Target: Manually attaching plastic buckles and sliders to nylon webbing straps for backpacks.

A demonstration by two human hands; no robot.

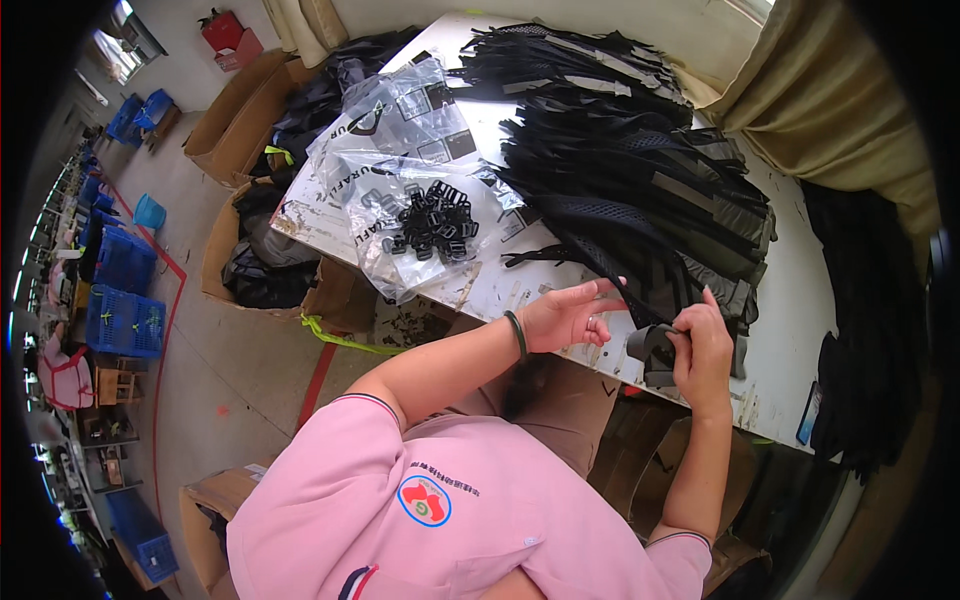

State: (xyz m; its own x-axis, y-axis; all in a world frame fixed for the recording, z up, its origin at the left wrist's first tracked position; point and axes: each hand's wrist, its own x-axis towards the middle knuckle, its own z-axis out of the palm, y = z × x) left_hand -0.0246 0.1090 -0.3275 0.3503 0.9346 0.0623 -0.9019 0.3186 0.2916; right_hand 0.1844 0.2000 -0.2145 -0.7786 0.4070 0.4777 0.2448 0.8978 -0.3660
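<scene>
My right hand point(702, 352) pinches a dark fabric strap point(652, 343) that curls into a loop at the table's front edge. To its left, my left hand point(568, 318) is open with its fingers spread, and its fingertips reach the near ends of the black straps. Just beyond both hands lies a large pile of black mesh and webbing straps point(640, 200), some with grey patches. A clear plastic bag point(375, 240) to the left bears a heap of small black plastic buckles point(435, 222). Whether my left fingertips touch a strap, I cannot tell.
The white table point(800, 300) has a worn front edge. Cardboard boxes point(240, 120) holding black goods stand at its left. More black straps point(865, 320) hang at the right, below a beige curtain point(830, 80). Blue crates point(125, 320) line the far-left floor.
</scene>
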